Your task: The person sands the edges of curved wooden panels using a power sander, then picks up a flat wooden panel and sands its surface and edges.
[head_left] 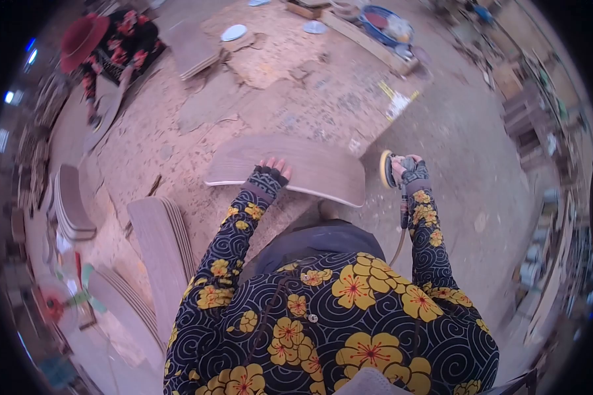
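Note:
A curved wooden panel (296, 163) lies in front of me on a dusty worktable. My left hand (271, 175), in a fingerless patterned glove, rests on the panel's near edge with its fingers spread flat over the top. Off the panel's right end, my right hand (408, 170) is wrapped round a small round sander (387, 169) with a yellow-edged pad. The sander is tilted so that its pad faces left, apart from the panel. A hose (400, 247) runs from it down toward my body.
Stacked curved panels (158, 230) stand at the left, with a green-bladed fan (66, 296) beyond. A co-worker in a red hat (84, 41) handles another curved piece (109, 118) at the upper left. A blue basin (385, 26) and a long board (362, 41) are at the top.

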